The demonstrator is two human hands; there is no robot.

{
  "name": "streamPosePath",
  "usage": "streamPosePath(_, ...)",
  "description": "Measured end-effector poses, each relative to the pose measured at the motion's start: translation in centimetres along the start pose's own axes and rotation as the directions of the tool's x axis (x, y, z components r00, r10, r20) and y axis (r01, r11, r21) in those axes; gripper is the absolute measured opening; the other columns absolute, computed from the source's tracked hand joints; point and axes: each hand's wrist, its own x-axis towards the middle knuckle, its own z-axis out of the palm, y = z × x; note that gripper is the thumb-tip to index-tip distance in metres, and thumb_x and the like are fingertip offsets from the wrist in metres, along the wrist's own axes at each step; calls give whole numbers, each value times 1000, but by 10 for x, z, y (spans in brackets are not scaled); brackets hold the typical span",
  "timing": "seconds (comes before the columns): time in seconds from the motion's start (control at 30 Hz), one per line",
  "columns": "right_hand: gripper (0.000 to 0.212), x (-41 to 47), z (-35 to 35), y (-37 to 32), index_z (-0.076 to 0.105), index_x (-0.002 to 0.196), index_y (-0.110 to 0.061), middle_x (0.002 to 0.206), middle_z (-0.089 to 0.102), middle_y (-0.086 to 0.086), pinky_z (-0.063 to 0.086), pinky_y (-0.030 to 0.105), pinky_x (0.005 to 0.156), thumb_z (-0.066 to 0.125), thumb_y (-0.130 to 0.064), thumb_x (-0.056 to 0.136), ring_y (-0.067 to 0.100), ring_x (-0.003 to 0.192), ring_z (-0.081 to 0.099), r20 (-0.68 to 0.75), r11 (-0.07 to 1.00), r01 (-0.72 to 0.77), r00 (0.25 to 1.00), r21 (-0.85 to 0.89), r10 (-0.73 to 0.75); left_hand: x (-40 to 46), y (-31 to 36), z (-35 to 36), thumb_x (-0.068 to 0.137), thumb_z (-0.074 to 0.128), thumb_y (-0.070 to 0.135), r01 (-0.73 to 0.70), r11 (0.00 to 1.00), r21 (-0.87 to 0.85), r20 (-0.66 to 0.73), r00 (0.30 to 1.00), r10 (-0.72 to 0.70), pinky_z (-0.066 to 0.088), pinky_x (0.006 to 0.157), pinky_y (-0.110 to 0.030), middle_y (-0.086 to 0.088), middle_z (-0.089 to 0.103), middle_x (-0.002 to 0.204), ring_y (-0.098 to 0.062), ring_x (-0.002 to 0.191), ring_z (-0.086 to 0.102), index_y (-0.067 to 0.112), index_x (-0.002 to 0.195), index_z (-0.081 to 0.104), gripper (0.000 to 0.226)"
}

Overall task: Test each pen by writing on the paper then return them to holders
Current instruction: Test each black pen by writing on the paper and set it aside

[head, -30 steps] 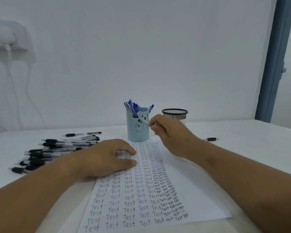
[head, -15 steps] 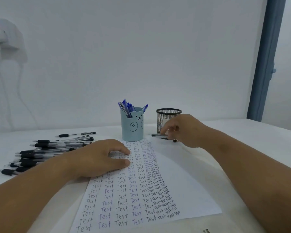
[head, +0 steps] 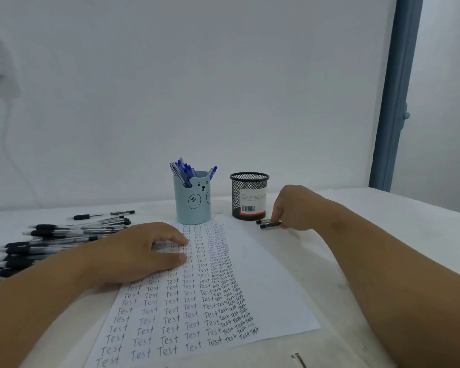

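Black pens (head: 269, 223) half hidden under right hand (head: 295, 208).

Pale-blue bear-face holder (head: 193, 201); black mesh holder (head: 248, 195); white paper (head: 263, 282).

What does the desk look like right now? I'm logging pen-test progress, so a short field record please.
paper: flat on the table, columns of "Test"
left hand: rests flat on the paper
right hand: touching black pens lying beside the mesh holder
bear holder: blue pens standing inside
mesh holder: no pens visible in it
pen pile: black pens lying left of the paper
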Motion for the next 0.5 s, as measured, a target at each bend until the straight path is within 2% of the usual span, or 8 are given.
streamPosePath(0.13, 31, 2, 2, 1, 75, 104, -19, 98, 73, -1, 51, 29, 74, 61, -8, 79, 21, 93, 67, -33, 998, -37, 999, -50, 36, 0, 0, -1, 71, 59, 73, -10, 1000, 7, 3, 1000, 10, 33, 105, -23, 37, 46, 134, 7, 124, 43, 52, 119, 60, 53)
streamPosePath(0.27, 35, -6, -2, -5, 75, 106, -19, 104, 72, -1, 55, 33, 83, 55, -5, 80, 23, 99, 67, -48, 998, -19, 999, -58, 16, 0, 1, 0, 75, 61, 70, -13, 1000, 25, -3, 1000, 13, 33, 106, -23, 37, 46, 134, 5, 125, 43, 51, 119, 59, 48)
streamPosePath(0.4, 31, -19, -5, -33, 72, 106, -22, 109, 68, -2, 55, 38, 91, 56, -11, 82, 24, 103, 64, -94, 990, 111, 988, -92, -119, -2, 5, -2, 75, 61, 69, -6, 1000, 23, 6, 1000, 6, 32, 106, -22, 38, 45, 131, 7, 124, 43, 51, 120, 60, 48)
streamPosePath(0.5, 22, -30, 5, -60, 74, 99, -29, 110, 70, -8, 54, 37, 92, 58, -20, 86, 19, 104, 63, -126, 961, 274, 955, 33, -268, -4, 7, -5, 81, 65, 63, 3, 999, 45, -11, 1000, -3, 36, 106, -24, 37, 49, 126, 8, 119, 47, 50, 119, 63, 39)
